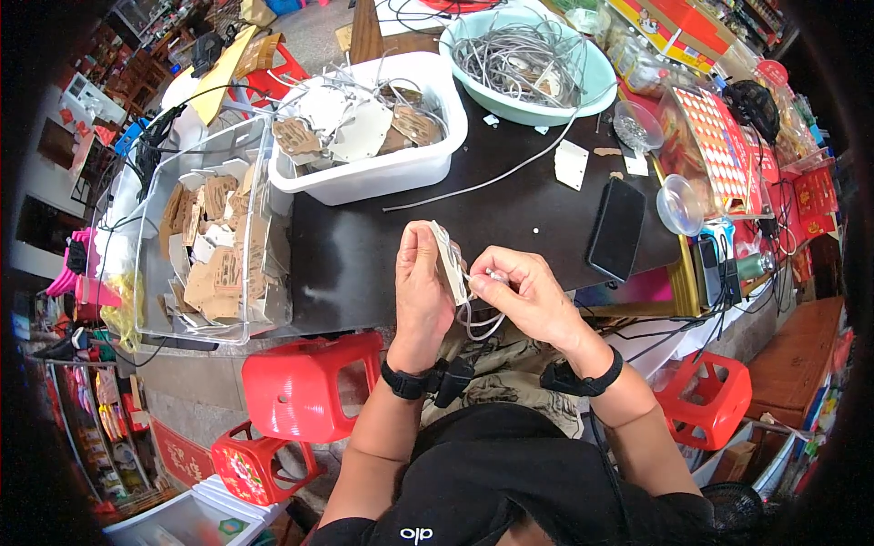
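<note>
My left hand (421, 291) grips a small cream-coloured card (448, 259), held upright on its edge above the near side of the dark table (364, 273). Fingers and thumb of my right hand (531, 296) are pinched close to the card's right side, on a thin pale cord (482, 329). A loop of that cord hangs below the card, between my two hands. Something small and whitish shows at my right fingertips, too small to name. Both wrists wear black straps. What lies behind the card is hidden.
A white tub (382, 173) holds cream and brown cards with cords. Left of it, a clear bin (248, 309) contains brown cards. A pale green basin (510, 111) is full of grey cords. A black phone (616, 229) lies to the right. Red stools (296, 387) stand below left.
</note>
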`<state>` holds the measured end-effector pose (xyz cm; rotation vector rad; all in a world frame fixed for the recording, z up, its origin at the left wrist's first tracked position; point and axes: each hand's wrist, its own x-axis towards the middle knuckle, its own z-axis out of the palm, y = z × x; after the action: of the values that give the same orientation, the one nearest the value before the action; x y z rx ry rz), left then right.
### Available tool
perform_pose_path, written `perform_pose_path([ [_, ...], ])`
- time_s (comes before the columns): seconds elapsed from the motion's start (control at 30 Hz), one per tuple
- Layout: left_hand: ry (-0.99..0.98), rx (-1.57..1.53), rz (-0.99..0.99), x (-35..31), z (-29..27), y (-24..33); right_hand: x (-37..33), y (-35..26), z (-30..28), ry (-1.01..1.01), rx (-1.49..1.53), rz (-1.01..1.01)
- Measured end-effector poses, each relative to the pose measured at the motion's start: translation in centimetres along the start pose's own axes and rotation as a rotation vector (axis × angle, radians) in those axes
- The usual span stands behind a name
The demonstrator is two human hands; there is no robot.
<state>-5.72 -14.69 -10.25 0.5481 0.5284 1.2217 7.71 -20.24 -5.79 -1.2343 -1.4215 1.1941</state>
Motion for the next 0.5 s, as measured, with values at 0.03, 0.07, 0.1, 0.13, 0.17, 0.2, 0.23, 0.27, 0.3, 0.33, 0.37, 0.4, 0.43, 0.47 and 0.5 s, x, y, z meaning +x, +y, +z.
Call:
perform_pose_path([
  [0.03,0.016,0.003,0.002,0.1,0.1,0.0,0.0,-0.1,0.1,0.006,0.071,-0.012],
  [0.07,0.018,0.001,0.001,0.1,0.1,0.2,-0.2,-0.3,0.1,0.005,0.070,-0.010],
  [0.1,0.032,0.002,-0.001,0.1,0.1,0.6,-0.5,-0.7,-0.1,0.014,0.224,0.114],
  [0.13,0.046,0.003,-0.003,0.2,0.1,0.9,-0.8,-0.8,-0.3,0.024,0.377,0.238],
  [0.17,0.094,0.021,0.009,0.4,-0.1,0.9,-1.2,-0.6,-0.8,0.015,0.569,0.263],
  [0.2,0.097,0.020,0.011,0.4,-0.2,1.2,-1.5,-0.3,-1.2,0.014,0.646,0.258],
  [0.23,0.116,0.027,0.028,0.3,-0.4,1.6,-1.6,-0.2,-1.6,0.005,0.717,0.256],
  [0.27,0.129,0.031,0.040,0.3,-0.5,2.0,-1.7,-0.2,-1.9,0.003,0.785,0.252],
  [0.3,0.178,0.042,0.042,0.8,-1.3,1.8,-1.7,-0.3,-2.0,0.006,0.783,0.251],
  [0.33,0.176,0.040,0.041,0.9,-1.5,1.8,-1.8,-0.3,-2.0,0.016,0.784,0.267],
  [0.37,0.183,0.051,0.043,0.9,-1.5,1.8,-1.8,-0.4,-2.1,0.028,0.785,0.281],
  [0.4,0.189,0.063,0.045,0.9,-1.5,1.7,-1.8,-0.4,-2.1,0.032,0.783,0.279],
  [0.43,0.190,0.066,0.042,1.0,-1.7,1.6,-1.8,-0.2,-2.1,0.033,0.769,0.265],
  [0.47,0.188,0.065,0.043,1.0,-1.8,1.5,-1.8,0.0,-2.1,0.031,0.756,0.252],
  [0.5,0.194,0.067,0.046,0.9,-1.9,1.5,-1.8,0.2,-2.1,0.032,0.755,0.250],
])
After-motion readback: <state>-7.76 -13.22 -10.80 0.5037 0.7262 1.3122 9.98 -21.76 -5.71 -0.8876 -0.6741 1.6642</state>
